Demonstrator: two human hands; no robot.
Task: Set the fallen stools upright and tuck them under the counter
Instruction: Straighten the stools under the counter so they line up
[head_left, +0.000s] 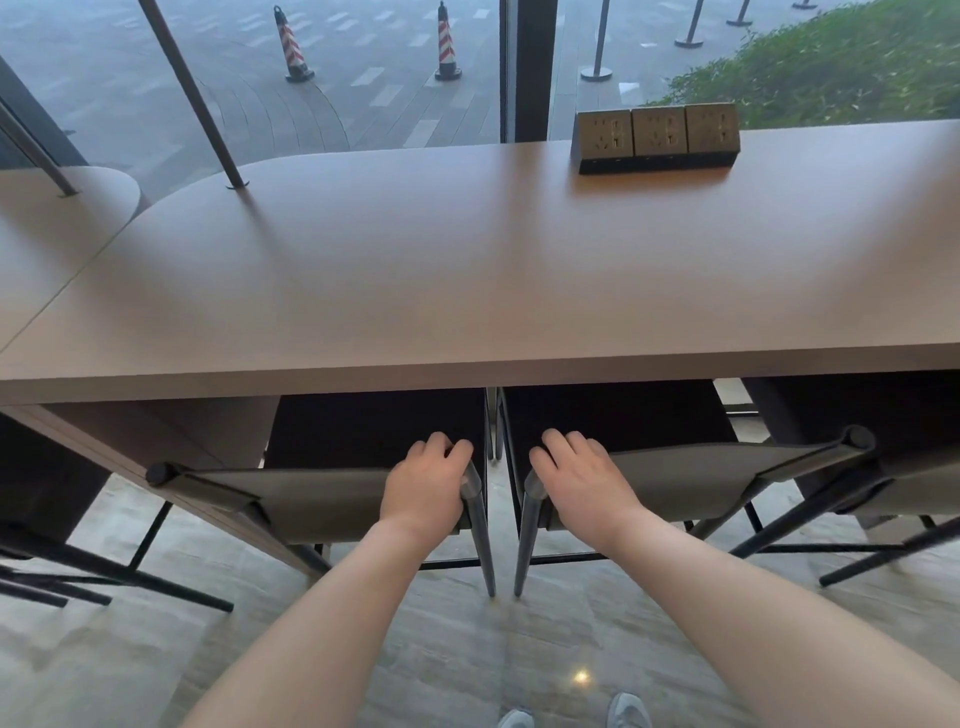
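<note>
Head view, left to right. A second, round-ended tabletop (62, 208) abuts the counter (467, 270) at its left end, each pierced by a slanted metal rod (192, 93). Below the counter's near edge, toward its left end, the left stool (322, 496) stands upright, its dark seat partly under the counter and its grey backrest projecting toward the viewer. The left hand (423, 488) rests on the right end of this backrest, fingers curled over its top edge beside the corner post. Just beside it, separated by a narrow gap between the two posts, the right stool (691, 478) stands upright in the same attitude, seat partly beneath the counter's near edge. The right hand (582, 480) lies on the left end of its backrest, fingers bent over the top edge. A third stool (914, 493) is partly visible at the right border. A triple socket block (657, 137) sits near the counter's far edge, right of centre. Behind the glass, two striped cones (447, 47) stand on paving. The person's shoes (628, 709) show at the bottom edge on the floor (156, 665).
</note>
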